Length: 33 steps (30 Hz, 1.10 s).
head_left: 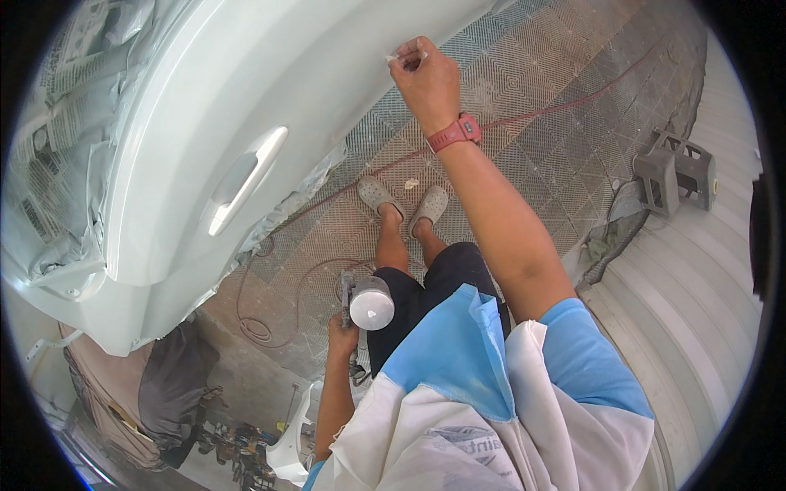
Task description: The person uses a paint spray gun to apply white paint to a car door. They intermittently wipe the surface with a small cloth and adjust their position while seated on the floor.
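Note:
My left hand (342, 334) hangs low beside my leg, closed round the handle of a paint spray gun (347, 296). The gun's round metal cup (372, 304) faces up, with a small pale patch on its lid. My right hand (427, 75) is raised near the edge of a glossy white car door (315, 78), apart from it as far as I can tell. Thumb and fingers pinch a small whitish scrap (391, 58), too small to name. A pale door handle (250, 180) sits on the panel, nearer to my left side.
Crinkled masking film and printed paper (61, 155) cover the car at far left. A red hose (573, 105) crosses the patterned floor and coils (255, 331) near the car. Grey plastic step stools (675, 173) stand at right by a ribbed wall (696, 286). Draped dark cloth (168, 393) lies lower left.

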Each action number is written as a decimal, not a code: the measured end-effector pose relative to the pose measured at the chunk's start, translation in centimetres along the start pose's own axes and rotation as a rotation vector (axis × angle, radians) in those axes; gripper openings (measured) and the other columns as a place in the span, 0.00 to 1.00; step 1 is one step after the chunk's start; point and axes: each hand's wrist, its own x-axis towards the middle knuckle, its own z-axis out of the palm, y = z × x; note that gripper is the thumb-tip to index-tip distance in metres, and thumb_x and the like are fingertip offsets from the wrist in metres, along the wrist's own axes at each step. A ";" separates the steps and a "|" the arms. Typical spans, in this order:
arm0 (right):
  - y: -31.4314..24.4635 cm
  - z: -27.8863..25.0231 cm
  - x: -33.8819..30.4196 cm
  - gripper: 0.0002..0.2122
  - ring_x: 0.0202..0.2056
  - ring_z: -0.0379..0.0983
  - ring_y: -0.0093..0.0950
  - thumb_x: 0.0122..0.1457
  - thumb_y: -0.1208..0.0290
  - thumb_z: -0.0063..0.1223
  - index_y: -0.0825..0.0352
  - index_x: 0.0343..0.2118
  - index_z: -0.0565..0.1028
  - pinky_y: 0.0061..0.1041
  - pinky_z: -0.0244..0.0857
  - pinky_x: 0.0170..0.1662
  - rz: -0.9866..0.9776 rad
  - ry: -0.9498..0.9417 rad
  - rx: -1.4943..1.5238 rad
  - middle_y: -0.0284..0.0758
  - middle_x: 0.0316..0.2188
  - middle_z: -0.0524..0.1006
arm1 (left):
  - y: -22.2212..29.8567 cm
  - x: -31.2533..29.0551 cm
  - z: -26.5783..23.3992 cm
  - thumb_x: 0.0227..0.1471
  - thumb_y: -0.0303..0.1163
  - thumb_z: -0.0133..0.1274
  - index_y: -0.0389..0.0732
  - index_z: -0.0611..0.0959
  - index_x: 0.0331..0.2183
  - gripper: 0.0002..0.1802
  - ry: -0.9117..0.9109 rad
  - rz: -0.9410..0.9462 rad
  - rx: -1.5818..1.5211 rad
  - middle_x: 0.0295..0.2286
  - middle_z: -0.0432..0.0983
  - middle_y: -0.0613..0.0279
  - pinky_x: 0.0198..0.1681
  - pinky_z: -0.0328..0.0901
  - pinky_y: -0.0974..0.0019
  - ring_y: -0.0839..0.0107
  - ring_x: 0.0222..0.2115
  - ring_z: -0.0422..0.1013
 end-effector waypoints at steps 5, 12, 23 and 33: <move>0.1 0.1 0.0 0.08 0.28 0.84 0.30 0.55 0.74 0.69 0.69 0.35 0.81 0.27 0.76 0.34 -0.014 0.009 -0.002 0.37 0.26 0.85 | -0.3 0.2 0.0 0.56 0.25 0.59 0.31 0.88 0.37 0.08 -0.001 0.015 0.005 0.29 0.86 0.54 0.37 0.71 0.60 0.71 0.32 0.78; -0.2 -0.1 -0.1 0.08 0.28 0.84 0.30 0.55 0.74 0.69 0.69 0.34 0.81 0.27 0.76 0.35 0.003 0.008 -0.020 0.37 0.26 0.85 | -0.3 0.6 0.0 0.56 0.26 0.59 0.31 0.89 0.39 0.10 -0.031 0.006 -0.006 0.30 0.87 0.54 0.38 0.71 0.60 0.70 0.33 0.79; -0.2 0.1 0.1 0.08 0.29 0.84 0.29 0.55 0.73 0.69 0.68 0.35 0.81 0.28 0.76 0.35 0.004 0.005 -0.010 0.36 0.27 0.85 | 0.3 0.1 0.1 0.57 0.26 0.59 0.31 0.88 0.38 0.10 -0.004 -0.002 0.020 0.29 0.86 0.55 0.38 0.71 0.60 0.69 0.32 0.79; -0.2 -0.1 -0.2 0.08 0.29 0.84 0.30 0.55 0.73 0.69 0.70 0.35 0.81 0.28 0.77 0.35 0.011 0.015 -0.021 0.37 0.27 0.85 | -0.3 0.3 0.4 0.55 0.24 0.57 0.30 0.88 0.35 0.08 -0.010 -0.006 -0.029 0.27 0.85 0.57 0.35 0.70 0.61 0.72 0.29 0.77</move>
